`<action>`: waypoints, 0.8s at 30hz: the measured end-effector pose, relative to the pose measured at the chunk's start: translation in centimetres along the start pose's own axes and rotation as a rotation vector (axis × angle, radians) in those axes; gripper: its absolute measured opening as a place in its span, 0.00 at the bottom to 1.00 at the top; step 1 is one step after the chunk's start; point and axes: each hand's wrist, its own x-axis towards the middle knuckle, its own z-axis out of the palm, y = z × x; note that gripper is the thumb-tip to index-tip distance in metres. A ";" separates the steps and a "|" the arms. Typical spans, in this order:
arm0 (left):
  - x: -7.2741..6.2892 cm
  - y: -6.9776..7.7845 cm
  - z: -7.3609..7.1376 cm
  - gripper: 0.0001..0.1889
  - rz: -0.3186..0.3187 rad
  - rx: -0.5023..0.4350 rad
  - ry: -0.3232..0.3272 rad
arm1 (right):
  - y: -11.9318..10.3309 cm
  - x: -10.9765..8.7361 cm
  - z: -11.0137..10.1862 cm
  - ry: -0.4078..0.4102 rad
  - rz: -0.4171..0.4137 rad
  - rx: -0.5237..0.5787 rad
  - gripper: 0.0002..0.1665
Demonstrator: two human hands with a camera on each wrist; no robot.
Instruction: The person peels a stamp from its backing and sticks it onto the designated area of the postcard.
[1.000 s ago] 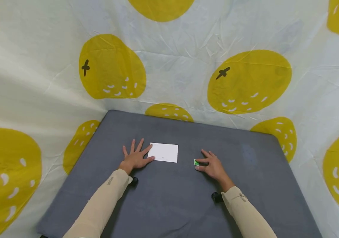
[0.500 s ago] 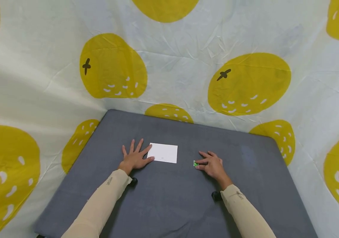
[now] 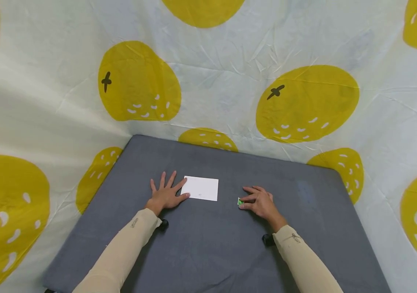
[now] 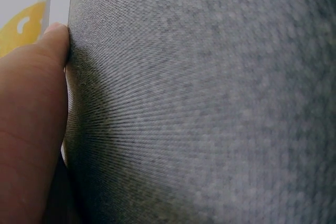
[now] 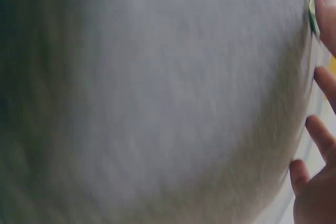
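Note:
My left hand (image 3: 163, 197) lies spread on the grey surface, its thumb and index finger touching the left edge of a white card (image 3: 202, 188). The card lies flat and bears a tiny faint mark near its lower edge. In the left wrist view, the thumb (image 4: 44, 61) reaches the card's edge. To the right of the card, my right hand (image 3: 262, 204) holds a small green stamp (image 3: 241, 201) with a white border between thumb and index fingertips, close over the surface. A sliver of the stamp's green shows beside the thumb in the right wrist view.
The padded grey table (image 3: 208, 244) has a raised back edge against a white curtain (image 3: 215, 93) printed with large yellow fruit. A faint pale patch (image 3: 305, 190) marks the cloth at right. Black wrist cameras sit under both cuffs.
My right index finger and thumb have drawn closer together at the stamp, and its other fingers have shifted slightly left. My left hand and the card stay in place.

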 end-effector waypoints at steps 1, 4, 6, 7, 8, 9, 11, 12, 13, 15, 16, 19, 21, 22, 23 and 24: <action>0.0 0.0 -0.1 0.41 -0.001 0.001 0.003 | 0.1 0.1 -0.1 -0.013 -0.010 -0.006 0.16; -0.1 0.0 -0.2 0.41 -0.002 0.002 0.010 | 0.4 0.3 -0.4 -0.037 -0.029 -0.021 0.16; -0.1 0.0 -0.2 0.41 -0.002 0.006 0.008 | 0.5 0.4 -0.4 -0.042 -0.036 -0.021 0.16; -0.1 0.0 -0.2 0.41 -0.003 0.011 0.005 | 0.5 0.4 -0.5 -0.039 -0.042 -0.022 0.15; -0.1 0.0 -0.2 0.41 -0.004 0.013 0.003 | 0.6 0.5 -0.5 -0.035 -0.048 -0.023 0.15; -0.1 0.0 -0.2 0.41 -0.005 0.014 0.001 | 0.6 0.5 -0.4 -0.029 -0.055 -0.024 0.14; 0.0 0.0 -0.2 0.41 -0.006 0.010 0.001 | 0.6 0.5 -0.4 -0.015 -0.068 -0.020 0.14; 0.0 0.1 -0.1 0.41 -0.008 0.011 0.001 | 0.6 0.5 -0.4 -0.008 -0.076 -0.016 0.14; 0.0 0.1 -0.1 0.41 -0.011 0.011 0.001 | 0.6 0.5 -0.3 -0.001 -0.084 -0.015 0.13; 0.0 0.0 0.0 0.41 -0.010 0.013 0.002 | 0.6 0.4 -0.3 0.015 -0.099 -0.012 0.13; 0.0 0.0 0.0 0.41 -0.009 0.014 0.002 | 0.6 0.4 -0.2 0.023 -0.105 -0.011 0.13; 0.1 0.0 0.1 0.41 -0.006 0.017 0.003 | 0.6 0.3 0.0 0.044 -0.116 0.003 0.11; 0.1 0.0 0.1 0.41 -0.003 0.015 0.003 | 0.5 0.2 0.2 0.060 -0.123 0.014 0.10; 0.0 -0.1 0.1 0.41 -0.003 0.014 0.005 | 0.5 0.2 0.2 0.067 -0.125 0.021 0.09; 0.1 -0.1 0.1 0.41 -0.004 0.012 0.004 | 0.5 0.2 0.3 0.079 -0.130 0.027 0.08; 0.2 -0.2 0.2 0.41 -0.005 0.007 -0.003 | 0.5 0.3 0.4 0.089 -0.135 0.030 0.07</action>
